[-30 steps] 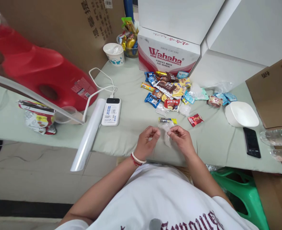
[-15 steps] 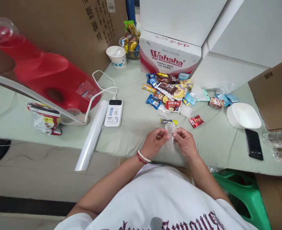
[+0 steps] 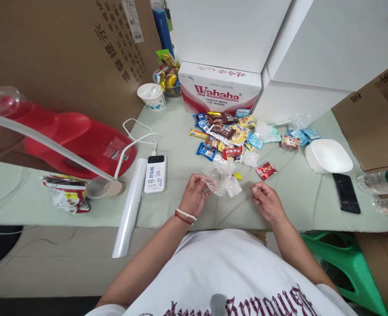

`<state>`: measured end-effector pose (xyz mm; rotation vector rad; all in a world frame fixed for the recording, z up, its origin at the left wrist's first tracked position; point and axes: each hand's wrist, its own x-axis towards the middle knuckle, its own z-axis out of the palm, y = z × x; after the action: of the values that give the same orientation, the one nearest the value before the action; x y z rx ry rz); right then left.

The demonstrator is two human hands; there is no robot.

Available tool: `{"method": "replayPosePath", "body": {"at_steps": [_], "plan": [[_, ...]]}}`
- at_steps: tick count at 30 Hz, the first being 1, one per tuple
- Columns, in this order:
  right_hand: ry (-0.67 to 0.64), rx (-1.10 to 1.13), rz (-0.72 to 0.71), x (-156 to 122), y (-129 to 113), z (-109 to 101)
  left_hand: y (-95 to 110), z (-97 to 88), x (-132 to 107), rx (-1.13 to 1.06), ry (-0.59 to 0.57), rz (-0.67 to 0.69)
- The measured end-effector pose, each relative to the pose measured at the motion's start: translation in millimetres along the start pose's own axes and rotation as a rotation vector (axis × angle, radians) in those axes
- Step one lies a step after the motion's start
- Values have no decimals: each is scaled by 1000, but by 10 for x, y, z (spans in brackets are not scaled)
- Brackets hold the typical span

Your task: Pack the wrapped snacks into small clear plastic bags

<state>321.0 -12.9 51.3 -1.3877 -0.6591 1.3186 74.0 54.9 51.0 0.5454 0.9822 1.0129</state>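
A crumpled clear plastic bag (image 3: pixel 225 177) hangs from the fingers of my left hand (image 3: pixel 195 193), pinched at its left edge. To the right, my right hand (image 3: pixel 266 202) is apart from the bag, its fingers curled together; whether something small sits in them cannot be seen. Behind the bag, a small yellow wrapper end (image 3: pixel 237 175) peeks out, mostly hidden. A red snack packet (image 3: pixel 265 170) lies just beyond my right hand. Farther back is a pile of wrapped snacks (image 3: pixel 223 131), with a red-and-white packet (image 3: pixel 232 153) at its front.
A white bowl (image 3: pixel 328 156) and a black phone (image 3: pixel 346 193) are at the right. On the left are a white power bank (image 3: pixel 155 174), a plastic roll (image 3: pixel 130 206) and a lamp (image 3: pixel 106 186). A Wahaha box (image 3: pixel 220 90) stands behind the snacks.
My hands have moved apart. The clear bag, held between both hands before, is now spread wider and held by the left alone. The camera view has shifted slightly.
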Motion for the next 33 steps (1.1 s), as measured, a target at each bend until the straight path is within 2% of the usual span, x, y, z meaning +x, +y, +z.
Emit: {"method": "replayPosePath", "body": {"at_steps": [3, 5, 9, 12, 14, 17, 19, 22, 25, 27, 30, 33], "plan": [[44, -49, -25, -11, 3, 33, 21, -10, 19, 48, -17, 68], [43, -49, -56, 23, -43, 129, 19, 3, 12, 130, -77, 113], [-128, -45, -70, 215, -150, 431, 0, 49, 4, 197, -167, 117], [-191, -198, -93, 372, -157, 645, 2, 77, 13, 107, -104, 78], [-139, -352, -172, 429, -144, 751, 2, 89, 21, 71, -75, 71], [-93, -532, -312, 435, -140, 841, -26, 102, 63, 184, -42, 91], [-133, -509, -307, 409, -142, 850, -55, 106, 116, 263, 43, 108], [-219, -282, -124, 364, -122, 785, -74, 107, 184, 239, 146, 118], [-222, -57, 48, 327, -77, 663, -56, 113, 187, 214, 124, 52], [-195, 45, 96, 304, -58, 582, -45, 116, 169, 213, 68, -20], [-169, 123, 106, 277, -67, 476, -45, 95, 166, 209, 3, -52], [-148, 107, 66, 281, -107, 373, -39, 31, 190, 230, 68, 23]]}}
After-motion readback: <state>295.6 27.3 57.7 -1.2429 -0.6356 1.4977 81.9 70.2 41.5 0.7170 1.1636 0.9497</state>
